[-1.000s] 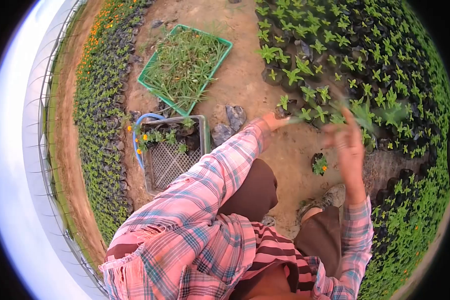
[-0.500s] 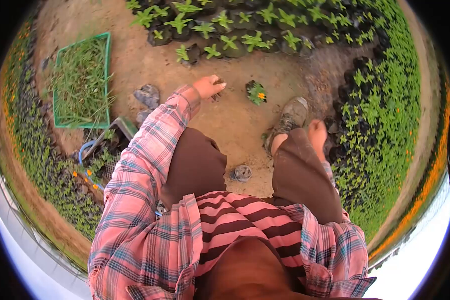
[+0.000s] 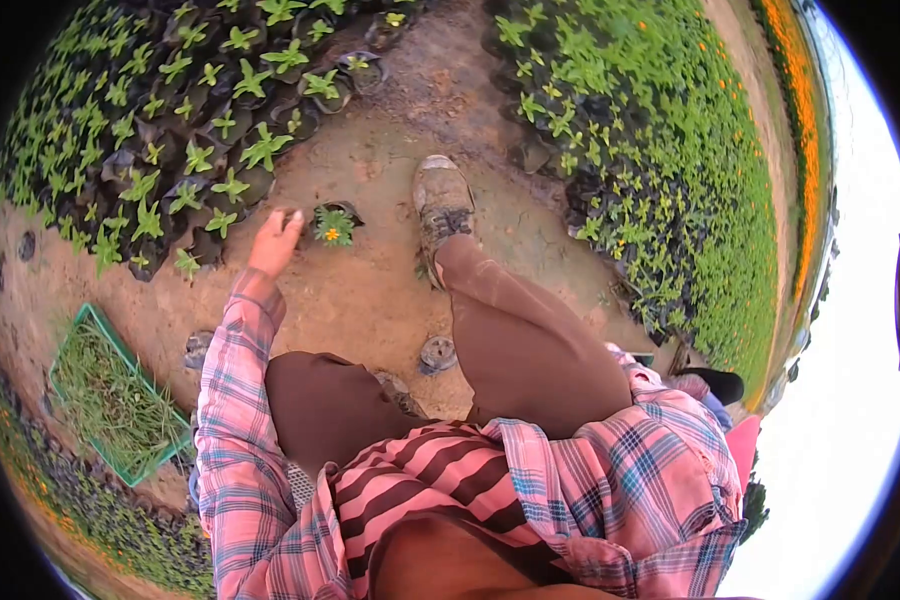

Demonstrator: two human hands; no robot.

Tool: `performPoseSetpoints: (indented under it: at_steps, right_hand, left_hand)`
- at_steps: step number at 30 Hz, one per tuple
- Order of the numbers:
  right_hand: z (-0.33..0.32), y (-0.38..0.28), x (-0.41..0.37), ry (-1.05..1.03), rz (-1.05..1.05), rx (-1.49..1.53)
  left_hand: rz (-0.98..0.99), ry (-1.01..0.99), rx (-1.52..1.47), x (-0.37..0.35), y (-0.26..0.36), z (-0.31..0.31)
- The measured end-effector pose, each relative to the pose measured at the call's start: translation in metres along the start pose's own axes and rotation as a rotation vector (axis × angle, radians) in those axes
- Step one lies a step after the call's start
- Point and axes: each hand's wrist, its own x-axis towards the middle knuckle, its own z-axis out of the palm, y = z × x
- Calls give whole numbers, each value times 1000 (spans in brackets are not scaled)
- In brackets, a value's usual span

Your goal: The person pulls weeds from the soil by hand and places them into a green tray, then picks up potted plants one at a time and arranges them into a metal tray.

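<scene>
My left hand [image 3: 275, 243] reaches out over the bare soil, fingers a little apart, and I see nothing held in it. Just right of its fingertips, apart from them, stands a small marigold plant [image 3: 333, 228] with an orange bloom in a black grow bag. Rows of potted seedlings [image 3: 198, 158] in black bags lie to the left of and beyond this hand. My right hand is out of the picture; its sleeve [image 3: 670, 440] runs off behind my right thigh.
A green crate [image 3: 120, 350] full of cut grass sits at lower left. A dark, crumpled grow bag [image 3: 199, 349] lies near my left sleeve, and a small filled bag [image 3: 437, 354] between my legs. My shoe [image 3: 442, 200] is planted ahead. Dense seedlings [image 3: 660, 180] border the right.
My view has swung to the right, so the crate and marigold appear further left. My right hand, beside my right leg before, has gone out of sight. My left hand is now closer to the marigold.
</scene>
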Motion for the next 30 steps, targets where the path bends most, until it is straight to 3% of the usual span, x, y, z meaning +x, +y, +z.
performPoseSetpoints:
  at_steps: [3, 6, 8, 10, 12, 13, 14, 15, 16, 18, 20, 21, 28, 30]
  right_hand:
    - [-25, 11, 29, 259, -35, -1]
    - [-81, -21, 87, 331, 102, 100]
    - [-91, -24, 113, 303, 125, 114]
    - [-82, -10, 131, 327, 31, -95]
    - [-81, -11, 140, 348, -39, -103]
    - [-84, -22, 143, 382, -88, -59]
    - [-84, -27, 145, 402, -118, -34]
    - [-88, -42, 144, 431, -89, -50]
    - [-80, -27, 153, 407, -29, 46]
    - [-77, -40, 170, 244, 235, 807]
    - [-84, -71, 187, 195, 32, 496]
    - [-82, -84, 198, 189, -101, 476]
    - [-92, -256, 222, -115, -387, 426]
    - [-83, -301, 232, -272, -639, 199]
  left_hand:
    - [-165, 3, -150, -1, -6, 0]
    - [-278, -28, -220, -5, 14, 8]
    - [-26, -44, 84, -4, 20, 12]
    - [-3, -111, 220, 5, 4, 15]
    - [-120, -217, 298, 3, 29, 15]
    - [22, -144, 443, 6, 18, 21]
    - [3, -148, 460, 7, 18, 24]
    - [125, -111, 577, 15, 0, 30]
    - [124, -139, 559, 16, 14, 31]
    - [25, -90, 507, 28, 9, 46]
    - [-32, -37, 456, 19, 41, 41]
    - [35, -39, 519, 23, 37, 46]
    - [88, 47, 658, 17, 12, 43]
    - [46, 47, 631, 0, 4, 24]
